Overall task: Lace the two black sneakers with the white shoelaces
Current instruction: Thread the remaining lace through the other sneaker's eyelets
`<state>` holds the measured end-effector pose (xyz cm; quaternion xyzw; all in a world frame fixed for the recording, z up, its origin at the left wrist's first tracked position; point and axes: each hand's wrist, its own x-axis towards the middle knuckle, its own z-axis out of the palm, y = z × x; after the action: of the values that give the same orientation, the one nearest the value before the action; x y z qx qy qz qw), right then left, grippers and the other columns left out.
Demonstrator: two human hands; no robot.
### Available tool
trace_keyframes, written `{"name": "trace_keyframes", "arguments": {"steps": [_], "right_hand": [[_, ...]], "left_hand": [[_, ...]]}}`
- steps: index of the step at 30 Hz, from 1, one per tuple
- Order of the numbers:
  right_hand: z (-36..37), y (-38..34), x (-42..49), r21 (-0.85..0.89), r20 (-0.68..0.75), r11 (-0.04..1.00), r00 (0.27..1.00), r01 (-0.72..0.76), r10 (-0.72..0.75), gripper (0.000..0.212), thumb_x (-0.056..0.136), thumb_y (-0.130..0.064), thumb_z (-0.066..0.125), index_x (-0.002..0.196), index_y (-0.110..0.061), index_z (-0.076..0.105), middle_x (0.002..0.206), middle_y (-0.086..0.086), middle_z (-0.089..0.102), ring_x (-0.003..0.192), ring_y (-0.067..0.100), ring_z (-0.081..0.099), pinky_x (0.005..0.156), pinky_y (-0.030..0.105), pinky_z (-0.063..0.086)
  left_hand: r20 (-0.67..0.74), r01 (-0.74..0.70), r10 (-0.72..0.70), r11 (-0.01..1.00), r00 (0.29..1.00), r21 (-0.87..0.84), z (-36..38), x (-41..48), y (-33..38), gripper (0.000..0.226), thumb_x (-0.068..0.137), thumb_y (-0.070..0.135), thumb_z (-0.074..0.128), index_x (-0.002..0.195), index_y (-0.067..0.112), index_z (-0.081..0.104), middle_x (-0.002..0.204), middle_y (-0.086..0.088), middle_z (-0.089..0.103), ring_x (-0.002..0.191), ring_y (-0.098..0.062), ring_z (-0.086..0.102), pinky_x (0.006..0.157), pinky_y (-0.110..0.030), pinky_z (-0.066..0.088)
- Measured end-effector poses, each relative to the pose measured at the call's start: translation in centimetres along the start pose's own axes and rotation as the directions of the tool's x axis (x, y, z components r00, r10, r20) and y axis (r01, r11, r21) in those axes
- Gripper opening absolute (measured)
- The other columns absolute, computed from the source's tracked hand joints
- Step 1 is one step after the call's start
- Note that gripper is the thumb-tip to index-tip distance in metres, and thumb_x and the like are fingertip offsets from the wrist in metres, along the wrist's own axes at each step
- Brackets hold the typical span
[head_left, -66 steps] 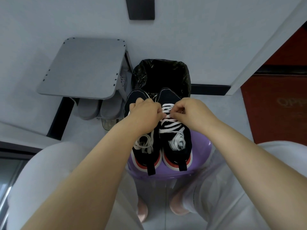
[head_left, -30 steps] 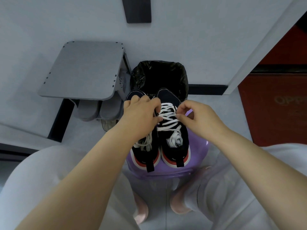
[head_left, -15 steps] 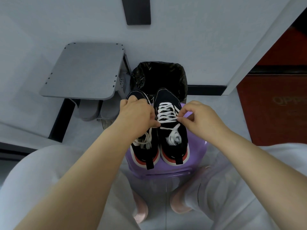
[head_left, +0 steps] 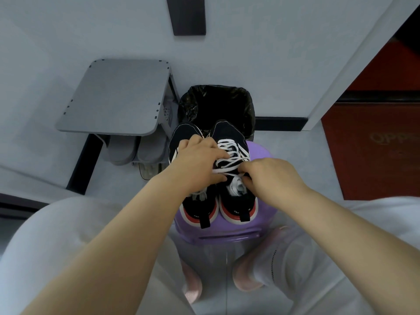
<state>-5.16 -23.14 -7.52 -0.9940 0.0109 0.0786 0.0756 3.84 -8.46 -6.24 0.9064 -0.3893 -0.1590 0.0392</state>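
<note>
Black sneakers [head_left: 238,201] side by side on purple stool [head_left: 261,223]. My left hand [head_left: 200,162] and right hand [head_left: 272,176] both pinch the white shoelace [head_left: 229,155] mid-shoe. Lace is limp, light; I'd grip near its tip.

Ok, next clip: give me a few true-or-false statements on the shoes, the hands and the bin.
1. The left sneaker and right sneaker stand on a purple stool. True.
2. The bin behind them has a white liner. False: the liner is black.
3. The left hand and right hand both pinch the right sneaker's white lace. True.
4. The toes point toward the person. False: the heels do.
</note>
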Motion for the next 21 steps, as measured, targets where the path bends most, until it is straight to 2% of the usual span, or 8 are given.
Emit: {"name": "trace_keyframes", "arguments": {"steps": [2, 5, 8, 9, 11, 14, 19, 21], "right_hand": [[0.0, -0.1, -0.1, 0.017, 0.021, 1.0, 1.0, 0.006, -0.006, 0.023, 0.095, -0.029, 0.041, 0.104, -0.02, 0.06, 0.098, 0.002, 0.065, 0.091, 0.025, 0.058, 0.06, 0.028, 0.029], [0.2, 0.3, -0.7, 0.192, 0.061, 0.981, 0.998, 0.014, -0.026, 0.019, 0.093, -0.029, 0.049, 0.099, -0.023, 0.066, 0.084, -0.005, 0.066, 0.082, 0.017, 0.057, 0.06, 0.028, 0.037], [0.1, 1.1, -1.1, 0.357, 0.146, 0.933, 0.989, -0.039, -0.015, 0.014, 0.091, -0.026, 0.057, 0.096, -0.025, 0.07, 0.055, -0.018, 0.054, 0.06, 0.0, 0.051, 0.052, 0.012, 0.032], [-0.1, 1.4, -1.2, 0.391, 0.17, 0.918, 0.985, -0.064, -0.004, 0.014, 0.091, -0.026, 0.058, 0.095, -0.025, 0.071, 0.051, -0.023, 0.053, 0.057, -0.005, 0.051, 0.051, 0.012, 0.033], [-0.3, 1.5, -1.3, 0.449, 0.166, 0.887, 0.985, -0.108, 0.036, 0.014, 0.091, -0.028, 0.058, 0.092, -0.025, 0.072, 0.047, -0.029, 0.051, 0.053, -0.009, 0.049, 0.051, 0.012, 0.035], [-0.1, 0.6, -0.9, 0.478, 0.085, 0.869, 0.991, -0.128, 0.1, 0.016, 0.091, -0.032, 0.057, 0.093, -0.025, 0.07, 0.046, -0.01, 0.047, 0.048, 0.004, 0.045, 0.049, 0.017, 0.029], [0.4, -1.3, 0.5, 0.44, 0.09, 0.89, 0.992, -0.12, 0.09, 0.013, 0.088, -0.032, 0.06, 0.095, -0.023, 0.068, 0.058, -0.016, 0.047, 0.061, 0.005, 0.048, 0.053, 0.018, 0.033], [0.4, -1.4, 0.7, 0.46, 0.099, 0.879, 0.991, -0.124, 0.089, 0.008, 0.087, -0.027, 0.062, 0.086, -0.022, 0.067, 0.055, -0.014, 0.049, 0.056, 0.003, 0.048, 0.05, 0.016, 0.032]], "left_hand": [[-0.004, 0.016, -0.016, 1.0, 1.0, -0.026, 0.0, 0.1, -0.2, 0.053, 0.082, 0.053, 0.06, 0.132, 0.042, 0.046, 0.13, 0.011, 0.042, 0.123, -0.016, 0.029, 0.103, -0.032, 0.018], [-0.006, 0.027, -0.027, 0.999, 1.0, -0.039, 0.1, 0.1, -0.3, 0.052, 0.081, 0.054, 0.06, 0.131, 0.043, 0.048, 0.129, 0.011, 0.043, 0.122, -0.016, 0.029, 0.102, -0.03, 0.018], [-0.008, 0.045, -0.045, 0.998, 0.999, -0.032, 0.2, 0.2, -0.3, 0.053, 0.08, 0.054, 0.061, 0.13, 0.044, 0.047, 0.129, 0.011, 0.043, 0.123, -0.017, 0.028, 0.102, -0.031, 0.018], [-0.007, 0.051, -0.051, 0.998, 0.999, -0.034, 0.1, 0.2, -0.3, 0.053, 0.08, 0.054, 0.061, 0.13, 0.045, 0.047, 0.129, 0.01, 0.043, 0.123, -0.017, 0.028, 0.102, -0.031, 0.018], [-0.004, 0.053, -0.053, 0.998, 0.999, -0.039, 0.1, 0.2, -0.2, 0.053, 0.08, 0.054, 0.061, 0.13, 0.044, 0.047, 0.13, 0.01, 0.042, 0.123, -0.017, 0.028, 0.103, -0.031, 0.018], [0.011, 0.046, -0.046, 0.998, 0.999, -0.048, 0.1, 0.2, -0.3, 0.053, 0.081, 0.053, 0.061, 0.131, 0.044, 0.047, 0.132, 0.009, 0.041, 0.125, -0.017, 0.027, 0.104, -0.032, 0.018], [0.03, 0.049, -0.047, 0.997, 0.998, -0.066, 0.1, 0.0, -0.4, 0.055, 0.082, 0.052, 0.061, 0.133, 0.042, 0.045, 0.132, 0.008, 0.04, 0.124, -0.018, 0.027, 0.102, -0.031, 0.018], [0.032, 0.053, -0.051, 0.996, 0.998, -0.07, 0.2, 0.0, -0.3, 0.055, 0.082, 0.051, 0.06, 0.134, 0.042, 0.044, 0.132, 0.008, 0.04, 0.124, -0.018, 0.027, 0.103, -0.031, 0.018]]}}
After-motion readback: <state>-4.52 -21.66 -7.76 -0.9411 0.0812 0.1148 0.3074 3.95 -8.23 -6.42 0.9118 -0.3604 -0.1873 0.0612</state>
